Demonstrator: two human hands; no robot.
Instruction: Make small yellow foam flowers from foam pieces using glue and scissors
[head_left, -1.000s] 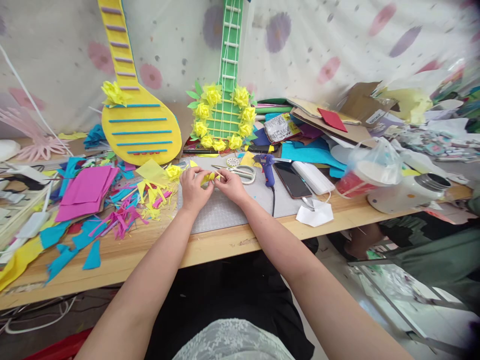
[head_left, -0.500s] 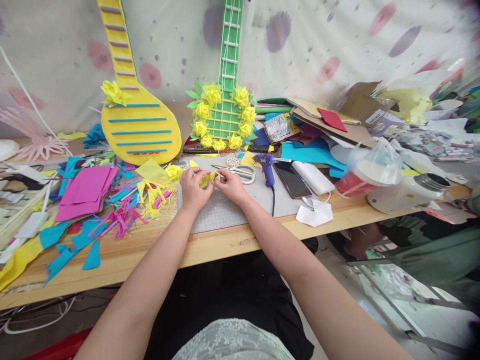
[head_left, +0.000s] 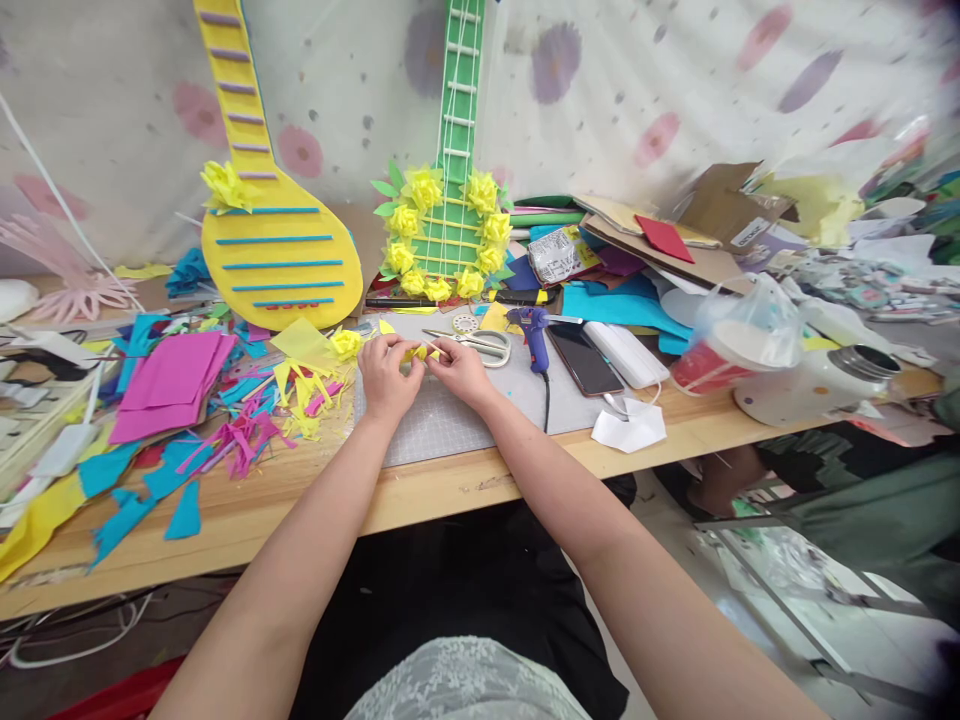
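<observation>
My left hand [head_left: 388,378] is closed on a small piece of yellow paper [head_left: 418,353] above the grey cutting mat [head_left: 442,430]. My right hand [head_left: 461,373] meets it from the other side, fingers pinched round a thin pale stick [head_left: 435,347] that touches the paper. Fingers hide much of both. Just behind the right hand lie scissors [head_left: 495,347], with a blue glue gun [head_left: 535,340] to their right. A yellow paper flower [head_left: 346,344] rests left of my left hand, among cut yellow scraps [head_left: 306,395].
A yellow instrument-shaped board [head_left: 285,255] and a green one [head_left: 459,130] ringed with yellow flowers lean at the back. Magenta sheets [head_left: 172,375] lie left. A phone [head_left: 585,360], white power bank [head_left: 626,355], bagged cup [head_left: 739,345] and open white bottle [head_left: 810,390] stand right.
My hands stay in nearly the same place. Less of the yellow paper shows between the fingers, and its shape and the stick's angle have shifted slightly.
</observation>
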